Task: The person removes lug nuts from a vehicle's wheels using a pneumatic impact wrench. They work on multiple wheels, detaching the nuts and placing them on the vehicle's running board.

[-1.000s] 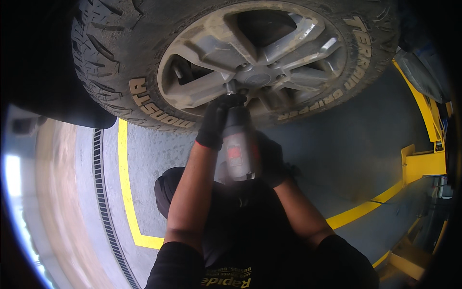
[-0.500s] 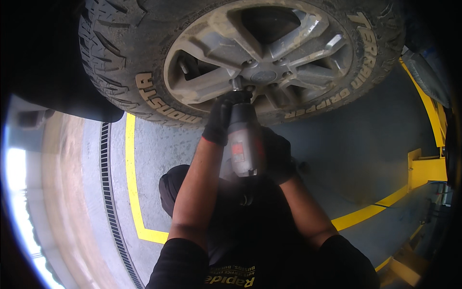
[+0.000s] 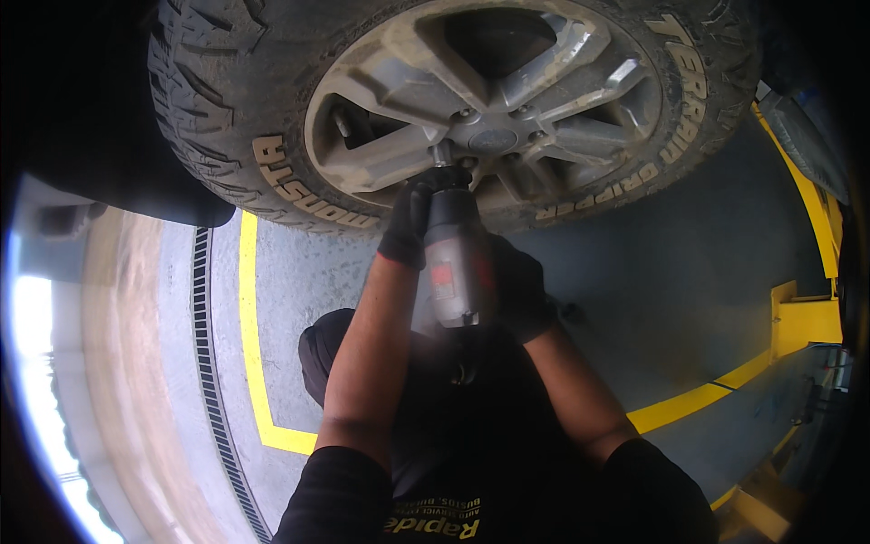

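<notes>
A grey and black impact wrench points up at a raised wheel. Its metal socket reaches the lug area beside the hub cap; the exact seating on a nut is hidden. My left hand, in a black glove, wraps around the wrench's nose just below the socket. Lower down on the right side, my black-gloved right hand grips the wrench around its handle, its fingers mostly hidden behind the tool body. The dusty grey alloy rim has thick spokes and sits in a chunky black tire with raised pale lettering.
Yellow lines mark the grey floor. A slotted drain grate runs along the left. At the right stands a yellow steel lift part. Dark bodywork hangs left of the tire.
</notes>
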`<state>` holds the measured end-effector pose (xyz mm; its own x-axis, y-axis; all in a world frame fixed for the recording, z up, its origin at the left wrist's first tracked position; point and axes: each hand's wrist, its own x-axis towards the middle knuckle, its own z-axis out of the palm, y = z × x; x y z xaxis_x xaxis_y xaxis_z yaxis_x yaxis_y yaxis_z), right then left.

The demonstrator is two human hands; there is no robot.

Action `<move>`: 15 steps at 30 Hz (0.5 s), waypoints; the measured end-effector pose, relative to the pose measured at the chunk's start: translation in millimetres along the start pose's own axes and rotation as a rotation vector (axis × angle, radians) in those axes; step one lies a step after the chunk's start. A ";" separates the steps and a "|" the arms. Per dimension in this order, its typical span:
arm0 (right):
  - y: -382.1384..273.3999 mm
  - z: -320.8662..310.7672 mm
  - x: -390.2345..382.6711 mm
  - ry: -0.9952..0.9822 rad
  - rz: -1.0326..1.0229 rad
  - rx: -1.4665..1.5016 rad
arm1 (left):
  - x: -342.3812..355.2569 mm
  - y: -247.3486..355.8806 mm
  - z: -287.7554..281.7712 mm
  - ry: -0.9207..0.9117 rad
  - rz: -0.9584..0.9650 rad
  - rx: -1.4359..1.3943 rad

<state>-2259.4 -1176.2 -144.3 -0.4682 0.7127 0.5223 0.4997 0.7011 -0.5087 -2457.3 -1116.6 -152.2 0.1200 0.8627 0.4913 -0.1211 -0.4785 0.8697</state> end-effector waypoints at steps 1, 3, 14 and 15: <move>-0.4 0.9 0.0 -0.004 0.003 -0.017 | -1.6 -0.2 -0.4 0.027 -0.048 -0.021; -0.9 1.9 -1.6 -0.013 0.036 0.030 | -3.6 9.9 7.5 0.085 -0.149 -0.071; -5.2 -10.7 1.6 -0.042 0.026 -0.006 | -5.2 12.2 9.3 0.158 -0.306 -0.347; -4.5 -12.8 2.4 -0.063 0.036 -0.005 | -4.5 13.2 11.9 0.167 -0.292 -0.257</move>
<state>-2253.5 -1177.9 -132.0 -0.4948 0.7374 0.4598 0.5204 0.6752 -0.5228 -2447.7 -1128.7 -142.3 0.0270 0.9807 0.1935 -0.3496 -0.1721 0.9210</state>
